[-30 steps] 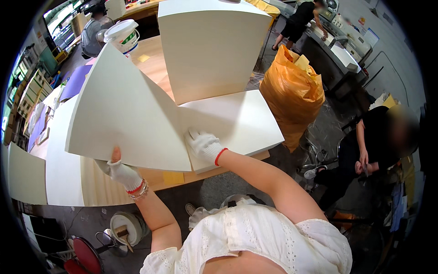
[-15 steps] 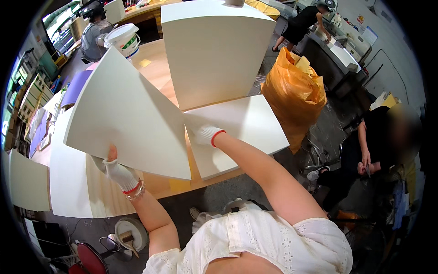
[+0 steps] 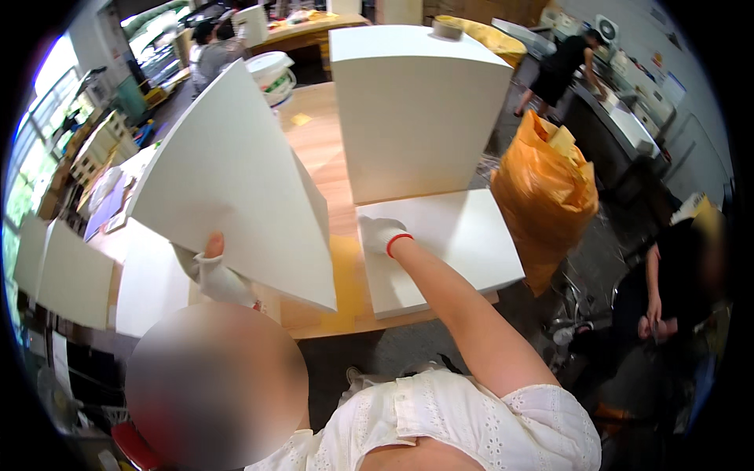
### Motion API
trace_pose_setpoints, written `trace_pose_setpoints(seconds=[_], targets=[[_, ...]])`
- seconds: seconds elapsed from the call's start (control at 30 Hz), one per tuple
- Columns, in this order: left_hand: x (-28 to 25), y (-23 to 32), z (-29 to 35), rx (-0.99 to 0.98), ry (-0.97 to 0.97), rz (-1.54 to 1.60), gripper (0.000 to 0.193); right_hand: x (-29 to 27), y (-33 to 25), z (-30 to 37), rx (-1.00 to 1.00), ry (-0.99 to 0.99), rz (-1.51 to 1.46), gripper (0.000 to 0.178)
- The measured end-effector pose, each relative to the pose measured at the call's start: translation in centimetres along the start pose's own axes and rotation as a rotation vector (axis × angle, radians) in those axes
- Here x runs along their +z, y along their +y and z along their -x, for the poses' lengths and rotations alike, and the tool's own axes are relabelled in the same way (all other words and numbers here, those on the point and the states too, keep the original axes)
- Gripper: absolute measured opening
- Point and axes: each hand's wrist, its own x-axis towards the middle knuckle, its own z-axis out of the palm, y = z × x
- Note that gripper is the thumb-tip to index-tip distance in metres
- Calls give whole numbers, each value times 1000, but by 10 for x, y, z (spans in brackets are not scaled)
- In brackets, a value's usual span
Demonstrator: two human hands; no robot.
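My left hand (image 3: pixel 221 276), in a white glove with the thumb bare, grips the lower left edge of a large white board (image 3: pixel 236 188). That board is held tilted over the table, its thumb-side face toward me. My right hand (image 3: pixel 385 235), also gloved in white with a red cuff, lies on the left part of a thick white panel (image 3: pixel 448 243) resting flat on the table. Its fingers point toward that panel's left edge and blend into the white. Behind it stands an upright white block (image 3: pixel 416 118) with a roll of tape (image 3: pixel 448 30) on top.
An orange sack (image 3: pixel 546 196) stands right of the wooden table (image 3: pixel 314 149). A white bucket (image 3: pixel 271 74) is behind the held board. More white panels (image 3: pixel 153 271) lie at left. One person (image 3: pixel 667 290) sits at right; another (image 3: pixel 561 71) bends over a far machine.
The held board has moved away from the flat panel, and the gap between them is wider. My right hand stays on the flat panel. The whole view has shifted.
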Motion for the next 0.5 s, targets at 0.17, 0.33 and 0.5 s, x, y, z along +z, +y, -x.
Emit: trace_pose_setpoints(seconds=[0.17,0.33,0.5], targets=[[39,47,12,142,171,-140,52,-7,22,22,-119,-135,-319,62],[66,88,37,351,188,-91,43,-42,-45,177,-759,434,-776,81],[117,111,55,698,64,-353,36,-58,-97,197,-900,848,-716,71]])
